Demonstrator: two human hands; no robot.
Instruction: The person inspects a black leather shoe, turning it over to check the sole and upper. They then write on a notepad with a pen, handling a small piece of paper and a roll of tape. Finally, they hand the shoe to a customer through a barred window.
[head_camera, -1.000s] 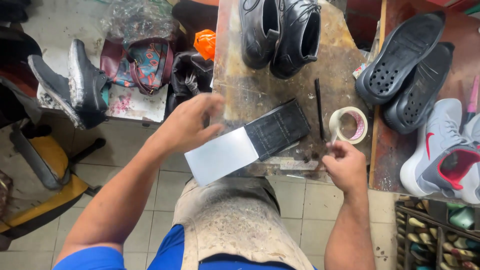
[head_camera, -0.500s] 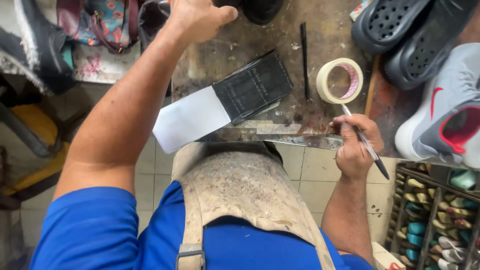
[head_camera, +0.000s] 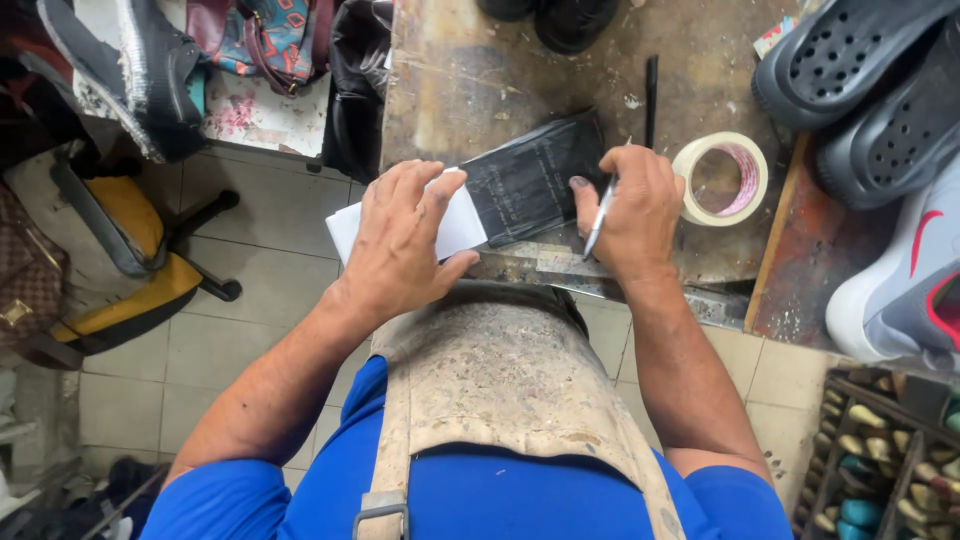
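My left hand (head_camera: 405, 240) lies flat with fingers spread on a white sheet (head_camera: 345, 228) that juts over the near edge of the worn workbench (head_camera: 480, 70). The sheet overlaps a black ridged rubber piece (head_camera: 530, 175) lying on the bench. My right hand (head_camera: 635, 215) grips a slim pen (head_camera: 602, 215) with its tip pointing down at the right edge of the black piece.
A roll of tape (head_camera: 722, 180) and a black stick (head_camera: 651, 88) lie right of the black piece. Black clogs (head_camera: 850, 70) and a grey sneaker (head_camera: 900, 290) sit at the right. Black boots (head_camera: 560, 20) stand at the far edge. A yellow chair (head_camera: 130, 270) stands left.
My left hand came back from the far side of the bench and pressed onto the white sheet. My right hand rose with the pen to the black piece.
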